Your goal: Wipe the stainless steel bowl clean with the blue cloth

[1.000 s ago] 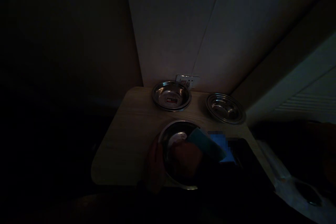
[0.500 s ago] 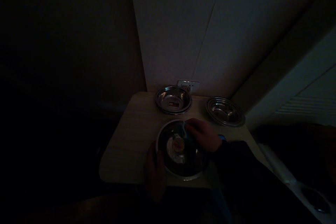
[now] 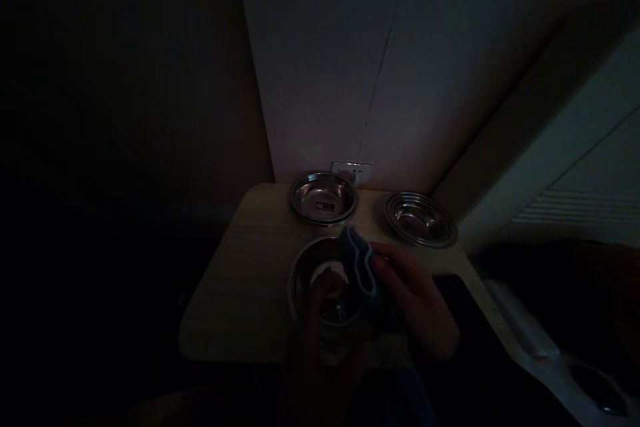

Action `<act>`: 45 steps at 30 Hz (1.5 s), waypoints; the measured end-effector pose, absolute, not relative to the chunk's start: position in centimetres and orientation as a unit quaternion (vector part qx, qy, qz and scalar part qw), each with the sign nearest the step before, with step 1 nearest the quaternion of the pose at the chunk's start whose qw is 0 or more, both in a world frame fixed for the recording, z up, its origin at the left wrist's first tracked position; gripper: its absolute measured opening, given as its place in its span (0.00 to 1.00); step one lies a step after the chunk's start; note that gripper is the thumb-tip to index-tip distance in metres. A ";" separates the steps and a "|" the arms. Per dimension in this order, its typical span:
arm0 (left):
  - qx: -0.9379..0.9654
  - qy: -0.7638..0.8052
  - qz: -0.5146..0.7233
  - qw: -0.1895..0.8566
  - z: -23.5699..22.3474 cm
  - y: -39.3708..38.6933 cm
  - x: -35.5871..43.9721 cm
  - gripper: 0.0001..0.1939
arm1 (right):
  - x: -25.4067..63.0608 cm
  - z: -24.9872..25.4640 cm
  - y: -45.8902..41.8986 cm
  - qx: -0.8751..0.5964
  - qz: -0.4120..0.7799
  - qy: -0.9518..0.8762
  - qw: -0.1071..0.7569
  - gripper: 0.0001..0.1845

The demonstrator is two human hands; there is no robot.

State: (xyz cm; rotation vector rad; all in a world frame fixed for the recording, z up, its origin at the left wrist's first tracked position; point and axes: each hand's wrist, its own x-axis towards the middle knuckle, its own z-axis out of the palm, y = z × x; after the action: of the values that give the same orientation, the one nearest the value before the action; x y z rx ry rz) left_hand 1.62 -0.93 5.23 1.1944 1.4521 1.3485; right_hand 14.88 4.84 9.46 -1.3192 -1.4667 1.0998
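The scene is very dark. A steel bowl sits at the near edge of a small light wooden table. My right hand is closed on a blue cloth that is pressed against the bowl's right rim. My left hand is at the bowl's near edge, dim and blurred, and seems to hold the rim; its fingers are hard to make out.
Two more steel bowls stand at the back of the table: one with a sticker inside and one to its right. A wall socket sits behind them. A white ledge runs along the right.
My right hand with the cloth has slid from the bowl's far rim to its right side. My left hand has shifted from the left rim to the near edge.
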 end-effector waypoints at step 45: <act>0.400 0.637 0.454 0.477 0.7 5.9 -2.7 0.22 | 13.9 8.1 7.9 -0.496 0.120 -0.859 -0.042 0.15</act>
State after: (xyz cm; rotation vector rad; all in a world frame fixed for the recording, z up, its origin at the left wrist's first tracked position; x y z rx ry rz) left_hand -2.69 5.85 0.71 0.9779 1.5559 1.1096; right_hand 13.92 7.95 8.07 -1.6017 -2.7741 0.3866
